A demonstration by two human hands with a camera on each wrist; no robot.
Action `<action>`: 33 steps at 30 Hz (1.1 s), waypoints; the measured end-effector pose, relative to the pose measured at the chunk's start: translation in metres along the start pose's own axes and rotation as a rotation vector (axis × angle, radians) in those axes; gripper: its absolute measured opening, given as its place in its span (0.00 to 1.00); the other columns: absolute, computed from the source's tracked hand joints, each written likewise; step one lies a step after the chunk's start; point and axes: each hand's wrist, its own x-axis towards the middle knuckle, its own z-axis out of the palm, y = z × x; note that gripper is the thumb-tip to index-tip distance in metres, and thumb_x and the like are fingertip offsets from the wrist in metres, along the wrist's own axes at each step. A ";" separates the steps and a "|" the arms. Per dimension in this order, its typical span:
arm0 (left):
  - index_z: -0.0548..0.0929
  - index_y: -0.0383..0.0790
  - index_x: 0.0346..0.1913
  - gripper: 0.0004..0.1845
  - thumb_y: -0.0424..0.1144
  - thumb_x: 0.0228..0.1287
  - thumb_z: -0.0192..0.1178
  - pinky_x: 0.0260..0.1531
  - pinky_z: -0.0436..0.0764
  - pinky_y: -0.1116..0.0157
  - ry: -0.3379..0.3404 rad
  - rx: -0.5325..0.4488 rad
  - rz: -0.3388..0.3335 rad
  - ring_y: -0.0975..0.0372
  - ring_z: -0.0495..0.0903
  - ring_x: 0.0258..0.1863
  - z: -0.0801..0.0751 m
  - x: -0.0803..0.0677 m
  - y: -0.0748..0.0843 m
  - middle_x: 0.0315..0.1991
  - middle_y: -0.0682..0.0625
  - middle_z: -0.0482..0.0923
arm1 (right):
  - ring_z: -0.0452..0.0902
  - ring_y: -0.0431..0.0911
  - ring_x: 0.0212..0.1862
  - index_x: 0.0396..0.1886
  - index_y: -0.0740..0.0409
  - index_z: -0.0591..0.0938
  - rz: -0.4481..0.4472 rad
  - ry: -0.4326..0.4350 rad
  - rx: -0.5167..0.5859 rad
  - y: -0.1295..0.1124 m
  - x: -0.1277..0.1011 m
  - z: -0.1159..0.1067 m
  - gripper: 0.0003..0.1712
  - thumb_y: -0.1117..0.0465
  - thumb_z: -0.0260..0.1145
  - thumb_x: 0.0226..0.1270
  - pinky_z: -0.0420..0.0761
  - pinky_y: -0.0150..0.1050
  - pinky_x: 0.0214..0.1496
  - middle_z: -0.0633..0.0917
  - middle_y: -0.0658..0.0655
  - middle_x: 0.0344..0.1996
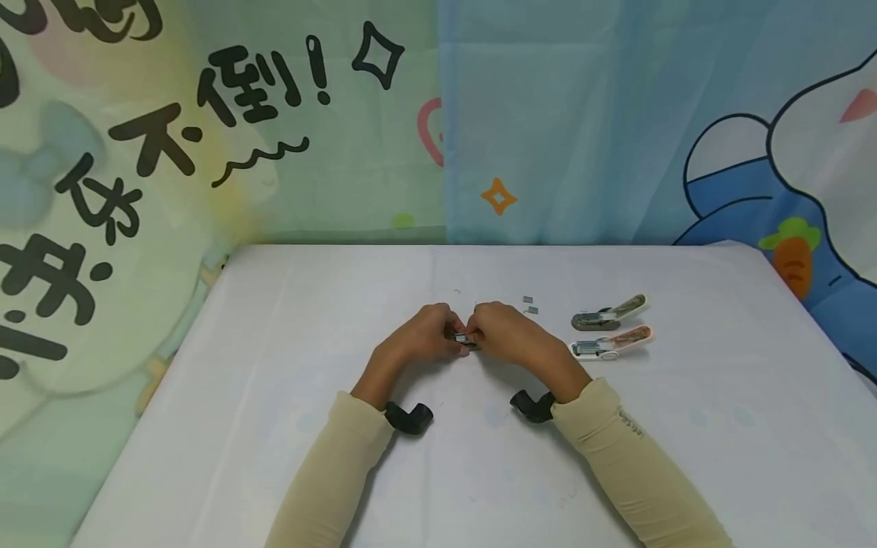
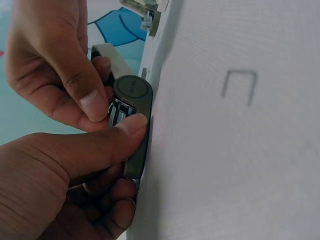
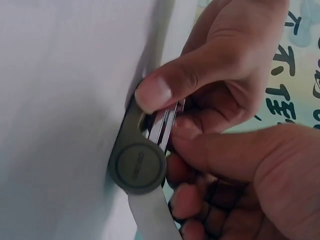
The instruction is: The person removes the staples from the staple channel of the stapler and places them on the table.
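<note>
Bright, even light; soft shadows; wrist views slightly blurred

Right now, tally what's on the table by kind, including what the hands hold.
Staplers: 3. One grey-green stapler gripped between the left hand and the right hand, one darker stapler and one pinkish stapler lying to the right.
Staple strips: 2, small grey pieces.
Loose staples: 1, a bent staple.
Total: 6.
</note>
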 end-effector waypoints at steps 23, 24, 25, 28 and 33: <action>0.84 0.37 0.38 0.09 0.33 0.55 0.72 0.37 0.75 0.68 0.011 -0.009 -0.007 0.63 0.77 0.34 0.001 0.001 -0.001 0.34 0.52 0.78 | 0.73 0.44 0.31 0.35 0.64 0.88 0.172 0.034 0.057 -0.007 0.003 0.004 0.06 0.68 0.66 0.65 0.71 0.36 0.32 0.84 0.53 0.30; 0.84 0.37 0.38 0.09 0.33 0.55 0.72 0.37 0.75 0.68 0.010 -0.010 -0.006 0.63 0.77 0.34 0.001 0.001 -0.002 0.35 0.52 0.78 | 0.73 0.44 0.30 0.35 0.64 0.88 0.166 0.032 0.062 -0.007 0.003 0.003 0.06 0.68 0.66 0.65 0.71 0.36 0.31 0.84 0.53 0.30; 0.85 0.37 0.38 0.09 0.33 0.55 0.72 0.36 0.75 0.68 0.009 -0.011 -0.005 0.63 0.77 0.34 0.001 0.001 -0.002 0.35 0.52 0.78 | 0.73 0.44 0.30 0.35 0.64 0.88 0.164 0.030 0.067 -0.008 0.003 0.003 0.06 0.68 0.66 0.65 0.71 0.36 0.31 0.85 0.53 0.30; 0.85 0.37 0.38 0.09 0.32 0.55 0.72 0.36 0.75 0.68 0.009 -0.014 0.000 0.63 0.77 0.34 0.002 0.001 -0.002 0.35 0.52 0.78 | 0.73 0.43 0.30 0.34 0.63 0.89 0.162 0.029 0.091 -0.008 0.002 0.003 0.06 0.69 0.65 0.64 0.71 0.36 0.31 0.85 0.53 0.30; 0.85 0.37 0.38 0.08 0.32 0.55 0.72 0.36 0.75 0.69 0.015 -0.007 0.006 0.63 0.76 0.35 0.001 0.000 -0.002 0.35 0.52 0.77 | 0.73 0.43 0.30 0.32 0.62 0.87 0.179 0.033 0.107 -0.009 0.003 0.005 0.04 0.69 0.66 0.63 0.72 0.37 0.33 0.84 0.51 0.28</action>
